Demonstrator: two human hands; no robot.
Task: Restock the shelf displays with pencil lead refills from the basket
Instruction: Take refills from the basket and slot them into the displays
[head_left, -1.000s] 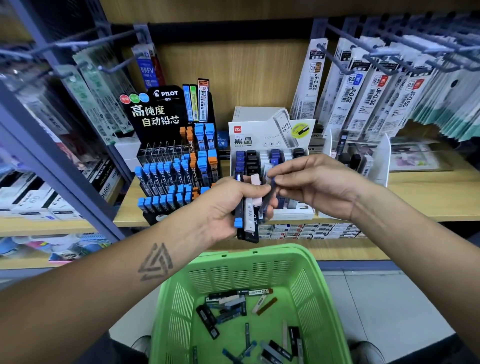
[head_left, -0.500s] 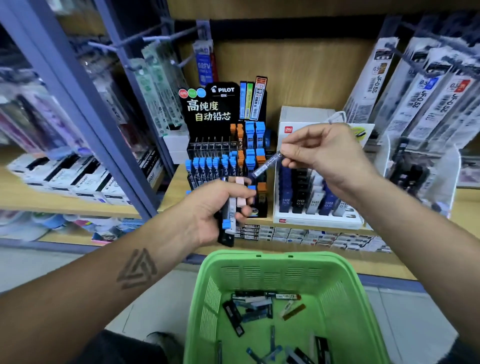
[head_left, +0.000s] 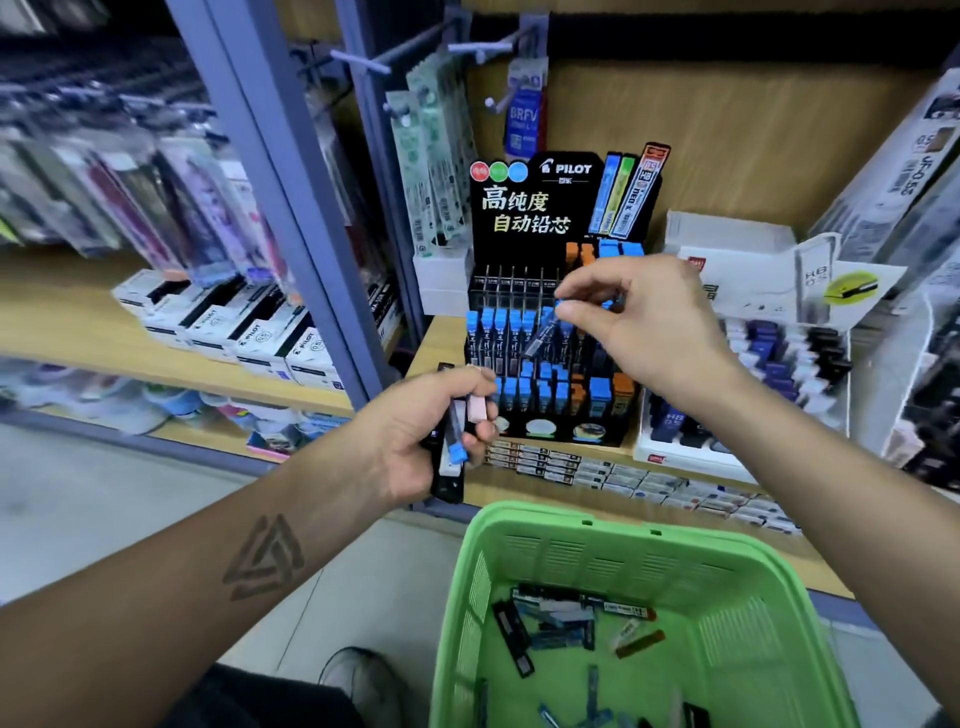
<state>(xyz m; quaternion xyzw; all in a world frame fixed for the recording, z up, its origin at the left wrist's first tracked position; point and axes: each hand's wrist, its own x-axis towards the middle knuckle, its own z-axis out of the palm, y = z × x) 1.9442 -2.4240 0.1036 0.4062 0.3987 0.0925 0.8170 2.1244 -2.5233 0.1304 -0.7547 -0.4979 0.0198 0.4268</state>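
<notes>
Looking down from your head camera, you see your right hand (head_left: 644, 332) up in front of the black Pilot display (head_left: 550, 332). Your thumb and first finger pinch one blue-capped refill (head_left: 545, 327) by its top end. The other fingers are loosely curled.

That refill is tilted. Its blue cap sits up by your fingertips (head_left: 569, 312), and its long body slants down and to the left, toward the rows of blue caps in the display. The low end hangs right over the slots, very near them. I cannot tell if it touches yet.

So the move ahead likely turns on this: you would need to stand the refill straight up so it lines up with a slot, then push it down. Your right hand is the nearer one to the display.

Your left hand (head_left: 415, 441) is lower and closer to you, beside the display's front. Its fingers wrap a small bunch of refills (head_left: 454, 441), standing nearly upright.

The green basket (head_left: 727, 571) sits below your hands, with more refills lying loose on its floor.
</notes>
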